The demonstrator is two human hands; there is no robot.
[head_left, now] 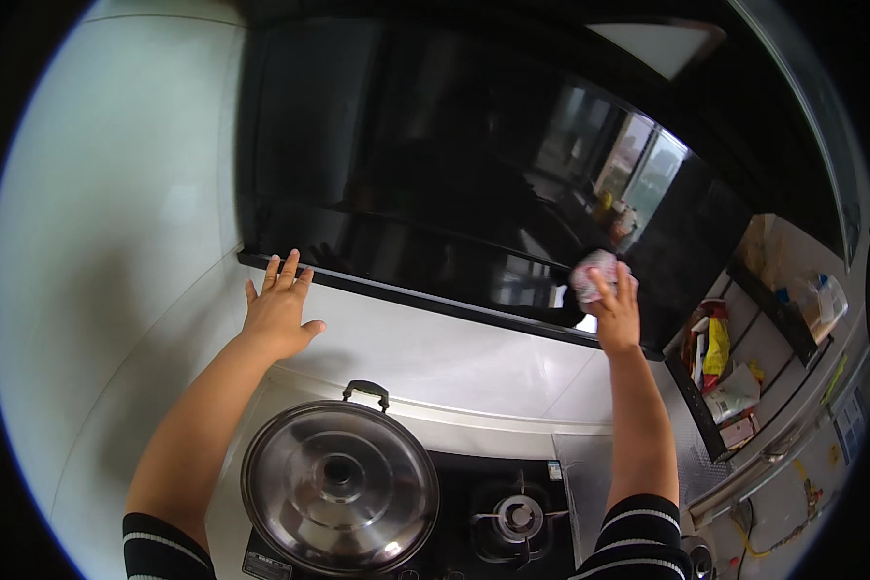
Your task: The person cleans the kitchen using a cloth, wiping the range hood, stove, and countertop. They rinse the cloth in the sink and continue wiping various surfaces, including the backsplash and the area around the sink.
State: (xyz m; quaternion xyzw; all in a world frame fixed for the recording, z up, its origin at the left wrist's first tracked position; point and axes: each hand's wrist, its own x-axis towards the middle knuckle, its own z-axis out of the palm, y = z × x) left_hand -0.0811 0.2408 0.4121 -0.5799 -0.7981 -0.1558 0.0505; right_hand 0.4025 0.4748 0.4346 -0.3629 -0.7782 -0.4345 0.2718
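Observation:
A glossy black range hood panel point(425, 184) fills the upper middle, with a window mirrored in its right part. My left hand point(278, 314) is open, fingers spread, its fingertips at the panel's lower left edge. Further right, my right hand point(614, 307) presses a crumpled pink-and-white cloth point(593, 274) against the lower right of the panel. Its fingers lie over the cloth, and part of the cloth is hidden beneath them.
A large lidded steel pot point(338, 483) stands on the left of the black gas stove point(454, 522), beside a bare burner point(519, 518). Black wall racks point(696, 406) with packets and bags hang at the right. White tiles point(116, 242) cover the left wall.

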